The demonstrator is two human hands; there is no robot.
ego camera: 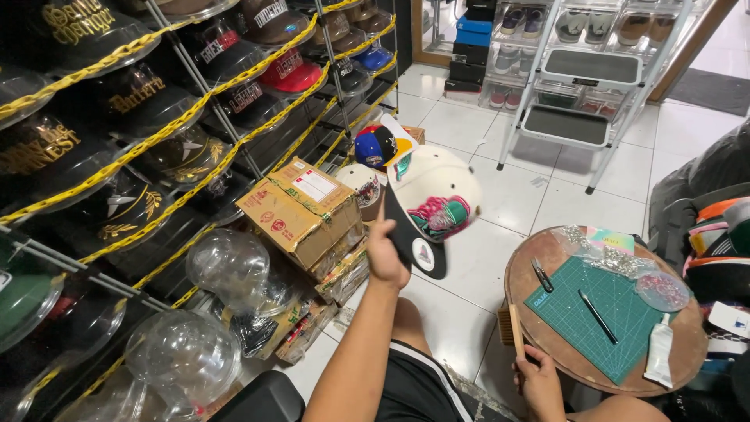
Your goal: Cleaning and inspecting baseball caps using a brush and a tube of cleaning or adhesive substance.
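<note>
My left hand is raised in front of me and grips the black brim of a cream baseball cap with a pink and teal emblem on its front. The cap is held up over the white tiled floor, crown pointing away from me. My right hand is low by my knee, closed on the wooden handle of a brush beside the small round wooden table.
A green cutting mat on the table holds a black pen, pliers, a glue bottle and a dish of rhinestones. Left, a wire rack holds caps in clear domes. Cardboard boxes, more caps and a step stool stand ahead.
</note>
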